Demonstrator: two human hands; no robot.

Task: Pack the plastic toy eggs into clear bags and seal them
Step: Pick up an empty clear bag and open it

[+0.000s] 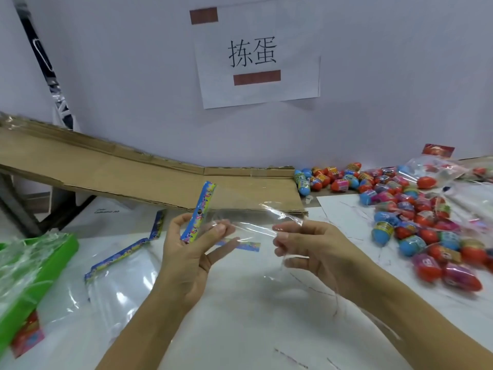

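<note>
above the middle of the bench (240, 329), the left hand (186, 252) pinches the clear bag (245, 225) close to its coloured header strip (198, 212), and the right hand (314, 249) pinches the thin film at the other end, fingers curled on it. the bag hangs between the two hands and touches nothing below. it looks empty, so the step in hand seems to be the opening of its mouth.

to do this well, the right fingers should rub the two layers apart and not pull hard, because the film is thin and it creases easily. the left hand should keep the strip steady so the mouth does not twist.

the bag is almost invisible, only shiny folds and the blue printed strip show its form. the toy eggs (416, 225) lie in a loose heap on the right part of the bench, well apart from the hands; they are red, blue and pink, each with a printed band.

more empty bags (117, 279) lie flat at the left, beside a green tray (40, 276). a flat cardboard sheet (149, 177) leans behind, under a paper sign (256, 54) on the wall.
</note>
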